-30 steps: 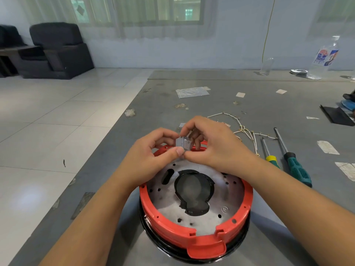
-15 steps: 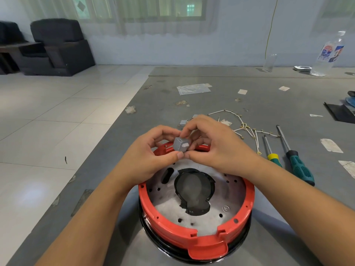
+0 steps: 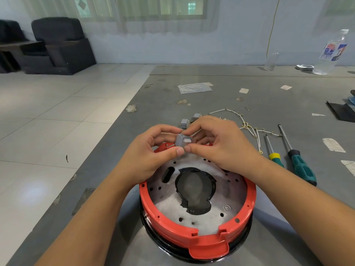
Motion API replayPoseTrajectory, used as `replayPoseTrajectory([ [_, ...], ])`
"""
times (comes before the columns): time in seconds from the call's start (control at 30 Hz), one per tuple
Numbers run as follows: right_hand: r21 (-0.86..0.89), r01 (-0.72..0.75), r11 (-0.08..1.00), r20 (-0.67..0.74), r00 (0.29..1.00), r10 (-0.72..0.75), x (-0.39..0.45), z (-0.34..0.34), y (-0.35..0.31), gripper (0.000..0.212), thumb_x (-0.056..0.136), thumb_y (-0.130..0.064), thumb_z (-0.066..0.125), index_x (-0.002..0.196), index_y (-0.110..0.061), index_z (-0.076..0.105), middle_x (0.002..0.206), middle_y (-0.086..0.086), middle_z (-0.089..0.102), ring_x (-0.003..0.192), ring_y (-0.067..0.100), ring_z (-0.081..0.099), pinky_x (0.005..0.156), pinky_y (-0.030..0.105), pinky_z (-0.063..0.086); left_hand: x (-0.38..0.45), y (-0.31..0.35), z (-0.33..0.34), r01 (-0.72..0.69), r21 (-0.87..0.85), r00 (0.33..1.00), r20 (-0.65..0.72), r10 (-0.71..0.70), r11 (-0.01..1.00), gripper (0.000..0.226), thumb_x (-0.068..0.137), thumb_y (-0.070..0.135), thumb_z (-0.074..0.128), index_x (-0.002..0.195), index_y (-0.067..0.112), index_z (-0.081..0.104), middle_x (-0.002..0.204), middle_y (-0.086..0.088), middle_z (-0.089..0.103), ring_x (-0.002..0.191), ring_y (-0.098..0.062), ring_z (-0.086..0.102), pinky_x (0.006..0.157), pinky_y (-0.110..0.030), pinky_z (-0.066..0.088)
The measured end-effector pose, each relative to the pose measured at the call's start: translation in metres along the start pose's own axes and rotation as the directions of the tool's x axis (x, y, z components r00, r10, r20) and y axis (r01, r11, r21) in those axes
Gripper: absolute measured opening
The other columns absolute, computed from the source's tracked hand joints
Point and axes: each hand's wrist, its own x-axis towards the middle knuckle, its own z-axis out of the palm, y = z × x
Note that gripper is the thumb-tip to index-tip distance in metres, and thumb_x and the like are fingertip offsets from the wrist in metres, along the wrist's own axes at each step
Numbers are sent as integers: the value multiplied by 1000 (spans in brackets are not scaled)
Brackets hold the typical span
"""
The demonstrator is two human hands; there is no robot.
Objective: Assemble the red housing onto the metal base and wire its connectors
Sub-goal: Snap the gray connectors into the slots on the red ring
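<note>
The red housing (image 3: 178, 231) sits as a ring around the perforated metal base (image 3: 226, 192), which has a dark central opening, on the grey table near me. Above its far rim, my left hand (image 3: 151, 152) and my right hand (image 3: 217, 143) together pinch a small grey connector block (image 3: 182, 140) between thumbs and fingertips. Two more grey connector blocks (image 3: 189, 120) lie on the table just behind my hands. A bundle of white wires with metal terminals (image 3: 247, 127) lies to the right of them.
Two screwdrivers lie right of the housing, one with a yellow-green handle (image 3: 274, 156) and one with a dark green handle (image 3: 299, 166). A plastic bag (image 3: 194, 87), paper scraps, a plastic bottle (image 3: 330, 54) and a black tray (image 3: 342, 113) lie farther back. The table's left edge drops to a tiled floor.
Both hands have turned the grey connector block between the fingertips, so a lighter face shows toward me. The camera has tilted slightly; the housing has not moved.
</note>
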Motion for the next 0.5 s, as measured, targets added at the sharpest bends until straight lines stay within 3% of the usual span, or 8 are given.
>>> replayPoseTrajectory([
  [0.17, 111, -87, 990, 19, 996, 86, -1, -1, 1, 19, 83, -8, 82, 100, -13, 75, 91, -1, 76, 84, 12, 75, 83, 37, 62, -2, 3, 0, 25, -26, 1000, 6, -25, 999, 28, 90, 33, 78, 117, 29, 71, 106, 8, 80, 103, -9, 73, 90, -29, 48],
  [0.37, -49, -70, 996, 43, 996, 72, -1, 1, 0, 33, 87, -17, 79, 119, -24, 73, 96, -5, 70, 85, 11, 70, 82, 27, 59, 1, -3, 1, 63, -86, 998, -15, -65, 994, 45, 71, 48, 84, 113, 34, 74, 108, 2, 79, 99, -17, 74, 94, -39, 58],
  [0.43, -38, -74, 996, 46, 996, 76, -2, 1, 0, 29, 89, -21, 78, 116, -29, 73, 90, -7, 68, 78, 10, 67, 76, 20, 56, 1, -4, 0, 63, -94, 998, 16, -62, 994, 50, 72, 44, 86, 119, 38, 71, 111, -1, 78, 101, -22, 75, 97, -43, 57],
  [0.5, -72, -72, 995, 54, 996, 76, -2, 2, 0, 22, 89, -25, 77, 111, -29, 72, 86, -7, 68, 75, 10, 66, 72, 18, 53, 2, -4, 0, 83, -108, 997, 16, -82, 991, 47, 74, 45, 85, 117, 38, 67, 106, -2, 79, 91, -19, 74, 91, -41, 56],
])
